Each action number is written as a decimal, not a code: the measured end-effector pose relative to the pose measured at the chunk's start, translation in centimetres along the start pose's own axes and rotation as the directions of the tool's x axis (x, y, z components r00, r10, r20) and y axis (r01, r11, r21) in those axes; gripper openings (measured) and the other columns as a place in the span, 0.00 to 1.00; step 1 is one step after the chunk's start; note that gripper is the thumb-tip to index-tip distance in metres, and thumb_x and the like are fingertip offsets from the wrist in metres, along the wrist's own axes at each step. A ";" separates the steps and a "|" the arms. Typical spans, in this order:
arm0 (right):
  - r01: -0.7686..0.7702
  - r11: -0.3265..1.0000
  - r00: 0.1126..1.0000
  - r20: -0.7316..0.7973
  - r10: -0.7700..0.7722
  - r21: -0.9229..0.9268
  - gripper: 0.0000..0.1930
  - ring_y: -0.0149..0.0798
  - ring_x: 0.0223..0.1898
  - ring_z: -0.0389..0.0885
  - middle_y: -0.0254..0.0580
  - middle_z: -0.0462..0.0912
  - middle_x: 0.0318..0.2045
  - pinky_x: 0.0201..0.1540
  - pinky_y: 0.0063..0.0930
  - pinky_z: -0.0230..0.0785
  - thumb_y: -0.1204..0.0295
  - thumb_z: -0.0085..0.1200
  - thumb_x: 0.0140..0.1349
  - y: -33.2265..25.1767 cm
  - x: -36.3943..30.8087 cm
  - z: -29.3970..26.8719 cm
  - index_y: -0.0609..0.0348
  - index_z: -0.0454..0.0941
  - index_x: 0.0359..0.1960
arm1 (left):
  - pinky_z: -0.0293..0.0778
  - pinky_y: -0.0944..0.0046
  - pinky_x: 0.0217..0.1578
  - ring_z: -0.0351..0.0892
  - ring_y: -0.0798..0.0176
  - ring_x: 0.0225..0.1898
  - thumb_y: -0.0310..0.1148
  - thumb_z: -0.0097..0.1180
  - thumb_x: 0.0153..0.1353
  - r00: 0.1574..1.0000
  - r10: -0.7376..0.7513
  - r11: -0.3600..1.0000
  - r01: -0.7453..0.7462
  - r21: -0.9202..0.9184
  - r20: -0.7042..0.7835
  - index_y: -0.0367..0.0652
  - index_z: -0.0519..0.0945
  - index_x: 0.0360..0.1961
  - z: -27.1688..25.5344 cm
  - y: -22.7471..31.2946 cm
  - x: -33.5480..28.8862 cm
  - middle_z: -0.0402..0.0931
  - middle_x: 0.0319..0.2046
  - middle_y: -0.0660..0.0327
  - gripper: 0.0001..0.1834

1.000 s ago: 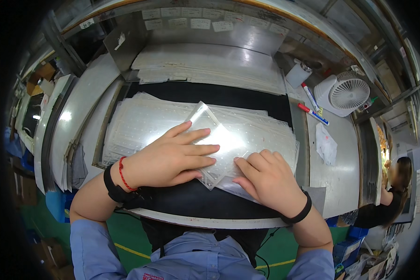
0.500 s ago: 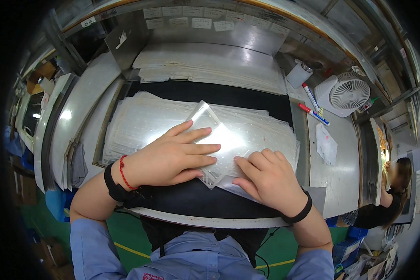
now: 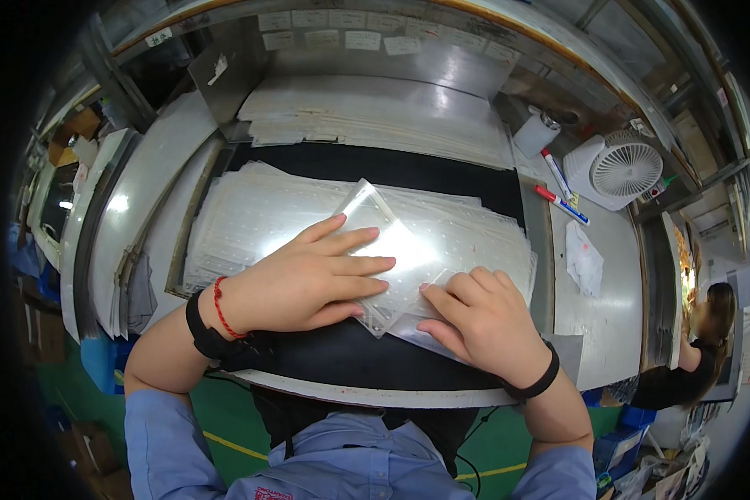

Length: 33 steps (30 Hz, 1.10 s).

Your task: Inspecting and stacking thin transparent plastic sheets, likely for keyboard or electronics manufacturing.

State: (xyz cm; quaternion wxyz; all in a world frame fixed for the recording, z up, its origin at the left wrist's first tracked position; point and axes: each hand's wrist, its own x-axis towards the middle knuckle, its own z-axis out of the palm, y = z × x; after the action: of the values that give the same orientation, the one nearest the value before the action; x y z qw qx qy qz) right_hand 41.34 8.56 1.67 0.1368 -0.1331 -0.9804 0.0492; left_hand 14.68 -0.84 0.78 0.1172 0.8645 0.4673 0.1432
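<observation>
A clear, shiny rectangular plate (image 3: 364,200) lies aslant on top of a broad stack of thin translucent sheets (image 3: 250,208); I cannot tell whether it is plastic. My left hand (image 3: 308,279) is open, its fingers spread flat across the plate's left side. To the right, my right hand (image 3: 479,321) rests at the front edge of the stack. Its index fingertip touches the sheets near the plate, the thumb is held apart from it, and the other fingers are bent. Nothing shows between that thumb and index finger. Glare hides part of the plate's surface.
Black matting (image 3: 325,358) lies beneath the stack. More sheets (image 3: 375,117) are piled at the back. On the right stand a white fan (image 3: 621,171) and a bottle (image 3: 536,133), with markers (image 3: 561,204) and a crumpled white piece (image 3: 584,258). Another person (image 3: 700,358) is at far right.
</observation>
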 end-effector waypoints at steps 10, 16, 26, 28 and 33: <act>0.001 1.000 1.000 0.011 0.000 -0.005 0.17 0.37 0.35 0.72 0.34 0.72 0.30 0.36 0.31 0.62 0.58 0.64 0.55 0.1 -0.1 -0.2 0.53 0.81 0.42 | 0.51 0.40 0.69 0.58 0.50 0.71 0.38 0.62 0.60 1.000 0.003 1.000 -0.003 -0.002 0.003 0.54 0.79 0.56 0.0 -0.1 0.0 0.69 0.65 0.66 0.21; -0.002 1.000 1.000 0.014 0.002 -0.014 0.16 0.37 0.34 0.72 0.33 0.72 0.30 0.36 0.32 0.62 0.58 0.64 0.55 0.0 -0.2 -0.3 0.51 0.82 0.42 | 0.51 0.40 0.69 0.58 0.50 0.71 0.38 0.62 0.60 1.000 -0.002 1.000 0.002 -0.002 0.007 0.54 0.79 0.56 0.0 -0.1 0.0 0.69 0.65 0.66 0.21; -0.012 1.000 1.000 0.007 0.012 -0.001 0.17 0.38 0.33 0.71 0.32 0.72 0.29 0.36 0.33 0.61 0.58 0.65 0.54 0.1 -0.2 -0.2 0.49 0.83 0.44 | 0.51 0.40 0.69 0.59 0.50 0.71 0.38 0.62 0.60 1.000 -0.008 1.000 0.008 -0.001 0.008 0.54 0.80 0.56 0.0 -0.1 0.0 0.69 0.65 0.66 0.21; -0.015 1.000 1.000 0.013 0.015 -0.012 0.17 0.38 0.33 0.71 0.32 0.72 0.29 0.36 0.33 0.61 0.59 0.65 0.54 0.2 -0.2 -0.3 0.49 0.83 0.44 | 0.51 0.39 0.69 0.59 0.50 0.71 0.38 0.62 0.60 1.000 -0.005 1.000 0.005 -0.012 0.001 0.53 0.80 0.56 0.0 -0.1 0.0 0.69 0.65 0.66 0.21; -0.029 1.000 1.000 0.003 0.029 -0.012 0.17 0.38 0.33 0.71 0.32 0.73 0.29 0.36 0.33 0.62 0.59 0.64 0.54 0.1 -0.3 -0.2 0.49 0.83 0.44 | 0.51 0.39 0.69 0.59 0.50 0.71 0.38 0.62 0.60 1.000 -0.003 1.000 0.003 -0.015 0.002 0.53 0.80 0.56 0.0 0.0 0.0 0.69 0.65 0.65 0.21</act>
State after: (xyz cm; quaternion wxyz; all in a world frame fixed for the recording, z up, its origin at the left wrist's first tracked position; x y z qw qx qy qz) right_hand 41.71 8.59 1.75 0.1335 -0.1480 -0.9789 0.0453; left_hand 14.67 -0.80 0.77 0.1246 0.8630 0.4675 0.1457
